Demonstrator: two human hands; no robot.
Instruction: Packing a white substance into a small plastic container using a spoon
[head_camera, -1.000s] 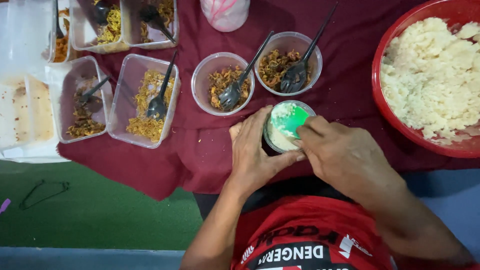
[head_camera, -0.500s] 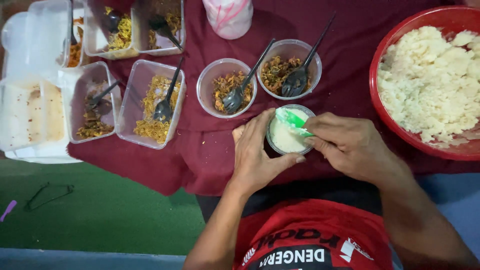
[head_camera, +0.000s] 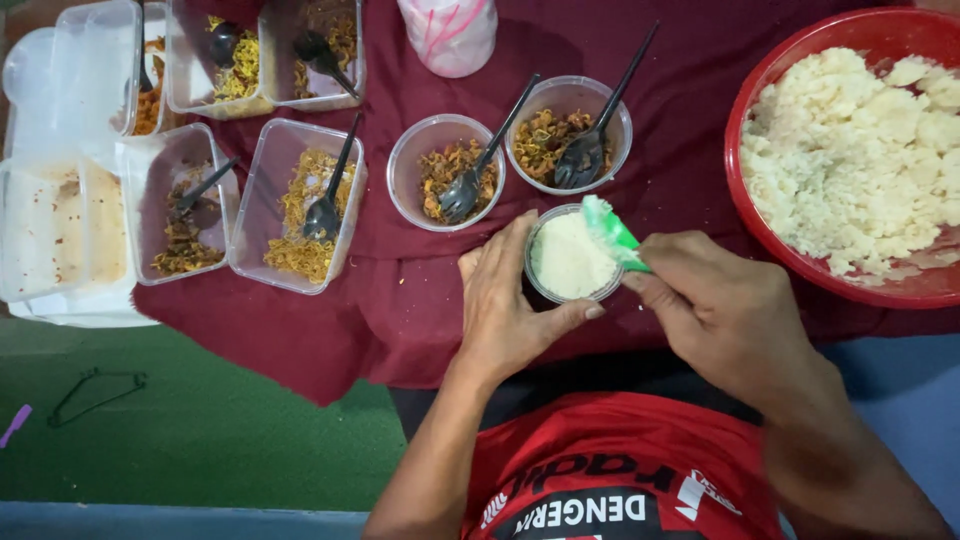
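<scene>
While the cup (head_camera: 570, 262) is cradled near the table's front edge by the left hand (head_camera: 505, 310), curled around its left side, a green scoop (head_camera: 610, 232) is gripped by the right hand (head_camera: 720, 315) at the cup's right rim. Rice is seen filling the cup nearly level, so packing appears almost done. Much rice is left in the red basin (head_camera: 745, 120) at right; side dishes (head_camera: 445, 170) lie beyond.

Two round tubs (head_camera: 446, 170) with black spoons (head_camera: 478, 170) crowd just beyond the small cup (head_camera: 570, 262). The red basin (head_camera: 800, 262) blocks one side. Bare maroon cloth (head_camera: 390, 290) lies open on the other.
</scene>
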